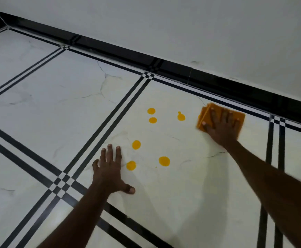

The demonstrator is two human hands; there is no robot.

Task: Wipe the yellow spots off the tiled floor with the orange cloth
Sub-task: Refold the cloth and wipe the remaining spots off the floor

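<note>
Several round yellow spots lie on one white marble-look floor tile (191,185): two close together at the far side (151,111) (153,120), one with a small tail (181,117), and three nearer ones (136,144) (164,161) (131,165). A folded orange cloth (204,111) lies flat on the tile to the right of the spots. My right hand (220,125) presses flat on the cloth with fingers spread. Just left of the nearest spot, my left hand (110,169) rests flat on the floor, fingers straight, holding nothing.
Black double stripes (110,119) border the tiles and cross near my left wrist. A black skirting (182,72) runs along the foot of the white wall (199,33) just beyond the cloth. More white tiles stretch away to the left.
</note>
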